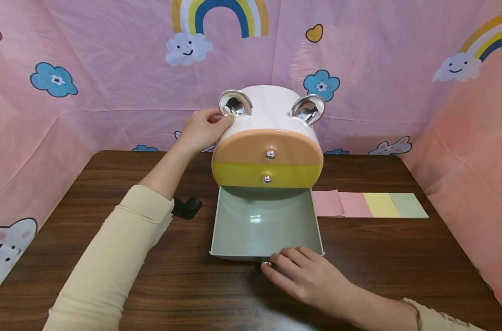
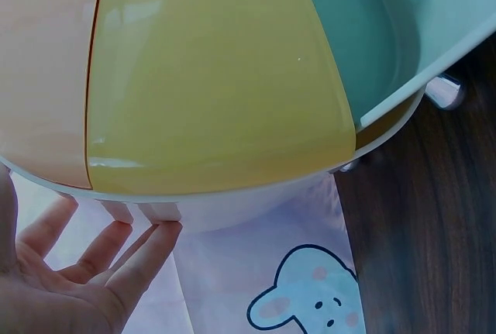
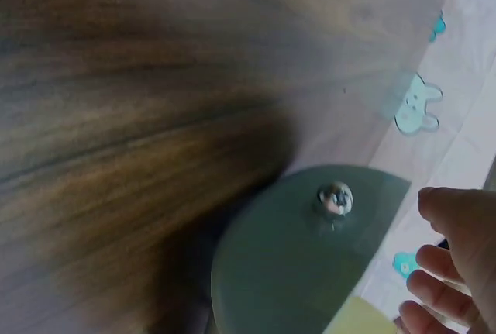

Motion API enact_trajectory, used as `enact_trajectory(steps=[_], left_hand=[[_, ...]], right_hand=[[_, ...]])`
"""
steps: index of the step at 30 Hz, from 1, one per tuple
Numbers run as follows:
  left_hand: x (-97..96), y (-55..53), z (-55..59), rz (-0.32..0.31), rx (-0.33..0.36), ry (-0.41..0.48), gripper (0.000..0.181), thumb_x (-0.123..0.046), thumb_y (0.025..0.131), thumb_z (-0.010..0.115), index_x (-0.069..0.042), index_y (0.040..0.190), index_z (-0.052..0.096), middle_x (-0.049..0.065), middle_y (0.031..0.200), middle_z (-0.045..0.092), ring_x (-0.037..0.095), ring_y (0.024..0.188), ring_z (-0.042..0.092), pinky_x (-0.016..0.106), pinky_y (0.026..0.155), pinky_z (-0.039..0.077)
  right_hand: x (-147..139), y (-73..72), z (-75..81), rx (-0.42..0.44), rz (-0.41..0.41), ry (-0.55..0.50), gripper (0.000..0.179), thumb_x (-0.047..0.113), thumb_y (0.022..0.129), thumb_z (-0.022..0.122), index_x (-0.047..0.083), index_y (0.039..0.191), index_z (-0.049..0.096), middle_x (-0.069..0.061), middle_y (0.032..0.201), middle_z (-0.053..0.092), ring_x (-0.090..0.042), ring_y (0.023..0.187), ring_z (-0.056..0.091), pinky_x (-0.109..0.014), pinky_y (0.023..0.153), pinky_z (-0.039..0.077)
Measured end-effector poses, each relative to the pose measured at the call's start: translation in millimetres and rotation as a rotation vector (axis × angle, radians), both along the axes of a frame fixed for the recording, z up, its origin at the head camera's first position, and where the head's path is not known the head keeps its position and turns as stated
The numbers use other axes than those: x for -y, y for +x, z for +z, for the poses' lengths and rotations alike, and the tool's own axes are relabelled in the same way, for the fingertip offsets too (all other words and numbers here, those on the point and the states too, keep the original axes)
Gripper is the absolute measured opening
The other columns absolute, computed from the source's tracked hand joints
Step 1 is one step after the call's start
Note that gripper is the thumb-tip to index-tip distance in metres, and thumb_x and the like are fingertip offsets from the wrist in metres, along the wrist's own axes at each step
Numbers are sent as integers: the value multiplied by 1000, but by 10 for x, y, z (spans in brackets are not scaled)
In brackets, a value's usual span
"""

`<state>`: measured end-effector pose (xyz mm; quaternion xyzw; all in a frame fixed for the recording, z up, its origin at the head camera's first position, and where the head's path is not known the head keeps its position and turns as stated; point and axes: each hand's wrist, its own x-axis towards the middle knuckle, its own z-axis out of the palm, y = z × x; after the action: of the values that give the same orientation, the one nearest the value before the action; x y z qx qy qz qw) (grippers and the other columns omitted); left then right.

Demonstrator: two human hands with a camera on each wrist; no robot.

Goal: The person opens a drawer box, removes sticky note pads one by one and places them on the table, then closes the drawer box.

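Note:
A small animal-shaped desktop drawer box (image 1: 271, 108) stands on the table, white on top with two silver ears. Its orange drawer front (image 1: 242, 149) and yellow drawer front (image 2: 217, 86) are closed. The pale green bottom drawer (image 1: 263, 230) is pulled out, and its inside looks bare. My left hand (image 1: 203, 131) touches the box's side below the left ear; fairly straight fingertips meet the white shell in the left wrist view. My right hand (image 1: 304, 278) is at the green drawer's front edge, fingers loosely bent. The right wrist view shows these fingers apart from the silver knob (image 3: 335, 199).
To the right of the box lies a strip of pink, yellow and green sticky notes (image 1: 358, 204). A black object (image 1: 188, 208) is partly hidden behind the left sleeve. Pink printed cloth (image 1: 131, 59) hangs around the dark wooden table (image 1: 172, 285).

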<state>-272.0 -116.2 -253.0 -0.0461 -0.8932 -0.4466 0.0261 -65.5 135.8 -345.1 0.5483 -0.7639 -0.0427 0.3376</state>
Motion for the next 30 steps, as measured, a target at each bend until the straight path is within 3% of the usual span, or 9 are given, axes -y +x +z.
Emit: enact_trajectory(steps=[9, 30], left_hand=[[-2, 4, -3, -2, -5, 5, 46, -45, 87, 54, -15, 121, 61, 8, 111, 63, 17, 90, 60, 25, 74, 47], [-4, 24, 6, -4, 2, 9, 46, -45, 87, 53, -15, 121, 60, 8, 112, 63, 18, 96, 59, 30, 81, 47]], right_hand=[[136, 64, -185, -118, 47, 86, 29, 8, 95, 33, 14, 102, 61, -2, 95, 60, -15, 83, 57, -24, 64, 46], [182, 58, -475, -207, -93, 135, 29, 9, 94, 30, 7, 99, 59, -7, 95, 58, -19, 81, 56, -28, 64, 45]])
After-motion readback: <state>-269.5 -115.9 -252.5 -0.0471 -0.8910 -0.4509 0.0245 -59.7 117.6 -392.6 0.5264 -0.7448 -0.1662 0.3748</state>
